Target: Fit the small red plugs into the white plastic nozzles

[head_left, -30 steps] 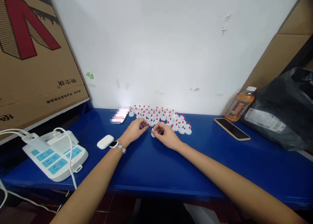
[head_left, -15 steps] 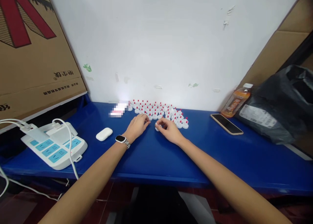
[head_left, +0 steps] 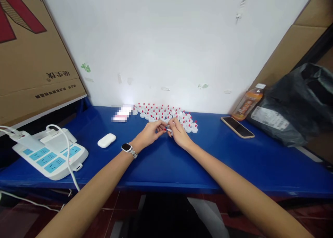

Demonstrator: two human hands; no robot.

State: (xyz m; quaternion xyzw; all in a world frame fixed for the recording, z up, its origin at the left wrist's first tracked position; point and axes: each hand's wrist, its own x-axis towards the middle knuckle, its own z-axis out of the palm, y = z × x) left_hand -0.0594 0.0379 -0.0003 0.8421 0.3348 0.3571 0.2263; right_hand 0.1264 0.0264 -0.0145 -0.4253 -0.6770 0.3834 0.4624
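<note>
Small white cap: round, moulded plastic, apparently with a red tip. Pinched between the fingertips of both hands just above the counter, at the near edge of the cap cluster; the detail of the grip is too small to resolve.

Left hand: fingers curled onto the cap from the left; wristwatch with a dark face and metal band on the wrist.

Right hand: fingers closed on the same cap from the right, fingertips meeting the left hand's, probably so that one hand steadies while the other works.

Cap cluster: many like pieces, white bases with red tips, standing upright in close rows against the wall, within easy reach.

Counter: smooth, glossy blue, straight front edge.

Earbud case: white, rounded, smooth, left of the hands.

Power strip: white with pale blue socket panels, white cables plugged in.

Phone: flat, dark screen up, to the right.

Bottle: orange drink, white cap, leaning at the wall.

Black bag: crinkled plastic film, labelled.
</note>
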